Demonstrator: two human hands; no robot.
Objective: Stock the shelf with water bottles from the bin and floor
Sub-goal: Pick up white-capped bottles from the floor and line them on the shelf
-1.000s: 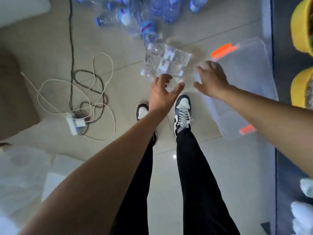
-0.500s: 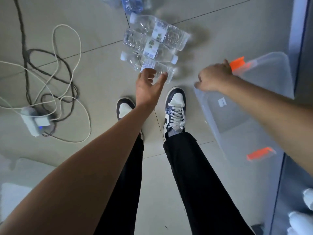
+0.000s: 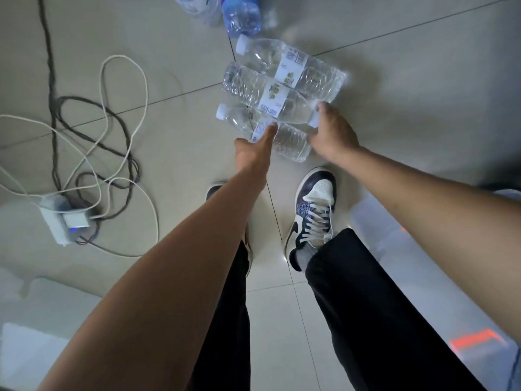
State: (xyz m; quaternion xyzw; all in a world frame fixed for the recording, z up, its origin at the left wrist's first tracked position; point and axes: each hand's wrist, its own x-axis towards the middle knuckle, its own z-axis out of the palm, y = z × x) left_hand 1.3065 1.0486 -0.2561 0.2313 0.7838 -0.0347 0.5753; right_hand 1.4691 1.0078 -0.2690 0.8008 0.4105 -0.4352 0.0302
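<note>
- Three clear bottles lie side by side on the floor just ahead of the right shoe [image 3: 315,204]: near bottle [image 3: 287,139], middle bottle [image 3: 253,88], far bottle [image 3: 310,71].
- Left hand [image 3: 253,148]: seen edge-on, with one digit straight on the near bottle's label. The other fingers are hidden, so its grip cannot be determined.
- Right hand [image 3: 332,134]: grip curled over the middle bottle's cap end, fingertips hidden.
- Blue bottle [image 3: 242,15]: farther beyond the shoe, cut off by the frame edge.

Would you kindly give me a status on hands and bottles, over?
Left hand touching nearest bottle, right hand at its base end; grips unclear. Middle bottle and far bottle lie alongside. Cables off left, not in the way.
</note>
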